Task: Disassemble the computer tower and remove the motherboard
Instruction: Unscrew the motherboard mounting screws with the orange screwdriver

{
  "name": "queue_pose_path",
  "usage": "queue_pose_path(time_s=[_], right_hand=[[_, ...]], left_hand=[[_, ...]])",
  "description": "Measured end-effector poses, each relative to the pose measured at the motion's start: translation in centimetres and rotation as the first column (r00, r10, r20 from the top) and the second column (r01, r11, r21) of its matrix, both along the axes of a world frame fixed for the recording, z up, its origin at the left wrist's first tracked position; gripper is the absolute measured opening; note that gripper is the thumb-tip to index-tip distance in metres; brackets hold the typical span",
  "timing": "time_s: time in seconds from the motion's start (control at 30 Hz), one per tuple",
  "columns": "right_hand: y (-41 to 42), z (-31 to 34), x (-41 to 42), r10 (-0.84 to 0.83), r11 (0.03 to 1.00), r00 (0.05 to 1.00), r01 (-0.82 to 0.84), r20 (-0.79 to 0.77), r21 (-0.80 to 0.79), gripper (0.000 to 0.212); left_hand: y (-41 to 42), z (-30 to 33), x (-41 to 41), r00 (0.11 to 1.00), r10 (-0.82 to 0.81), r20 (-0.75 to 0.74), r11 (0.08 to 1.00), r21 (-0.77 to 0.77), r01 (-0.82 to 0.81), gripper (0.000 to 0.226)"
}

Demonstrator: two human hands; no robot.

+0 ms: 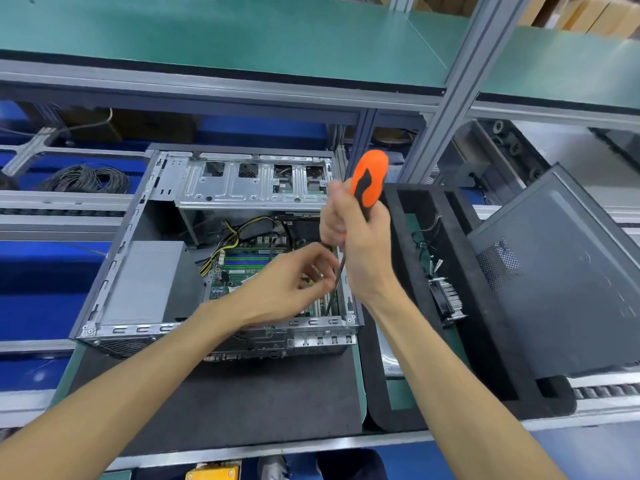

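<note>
Orange and black plastic fills the right hand (360,237): it is wrapped round the handle of a screwdriver (367,180), held nearly upright so the shaft drops straight into the case. The left hand (294,282) sits just beside it, fingers curled and pinching at the shaft partway down, apparently to steady the shaft and keep the tip on a screw; the tip itself is hidden among the parts, so which screw it meets cannot be told.

Under both hands lies the motherboard (246,265), green, not yet out, seated in the floor of the open tower (114,258). Yellow and black cables (228,240) loop in beyond the left hand and look plugged in. Left of the hands sits a grey power supply (142,282); beyond them, a metal drive cage (256,187) spans the case.

Right of the right hand, a black foam tray (491,327) holds a small fan (448,299), and the removed side panel (561,271) leans past it, likely set clear of the work. All rests on a dark mat (242,403) on the desk (360,375).
</note>
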State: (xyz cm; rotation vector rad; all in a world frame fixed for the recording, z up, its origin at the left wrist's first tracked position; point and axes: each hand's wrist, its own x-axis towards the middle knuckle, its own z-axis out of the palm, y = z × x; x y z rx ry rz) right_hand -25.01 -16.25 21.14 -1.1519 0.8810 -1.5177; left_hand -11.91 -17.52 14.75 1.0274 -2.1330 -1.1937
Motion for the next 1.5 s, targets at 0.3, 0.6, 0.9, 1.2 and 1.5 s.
queue_pose_path(time_s=[0.3, 0.6, 0.9, 1.2, 1.5], right_hand=[[-2.6, 7.0, -1.2, 0.0, 0.982, 0.962, 0.052, 0.275, -0.182, 0.044], [-3.4, 6.2, -2.0, -0.089, 0.981, 0.913, 0.15, 0.399, -0.123, 0.044], [-4.3, 4.2, -8.4, -0.273, 0.958, 0.669, 0.251, 0.691, 0.136, 0.042], [-3.6, -3.9, -17.2, -0.361, 0.875, 0.329, -0.206, 0.873, 0.439, 0.043], [-2.2, -6.4, -22.0, -0.465, 0.834, 0.376, -0.12, 0.802, 0.539, 0.044]], left_hand=[[-3.3, -2.3, 2.6, 0.811, 0.581, -0.068, 0.465, 0.845, -0.263, 0.04], [-3.6, -2.6, 3.8, 0.928, 0.353, -0.117, 0.315, 0.949, 0.0, 0.031], [-5.6, -1.7, 5.3, 0.797, 0.596, -0.1, 0.251, 0.966, -0.066, 0.033], [-5.4, 4.1, -8.0, 0.805, 0.507, -0.309, 0.341, 0.929, 0.142, 0.033], [-6.2, -1.1, -18.1, 0.882, 0.46, 0.101, 0.253, 0.937, -0.239, 0.062]])
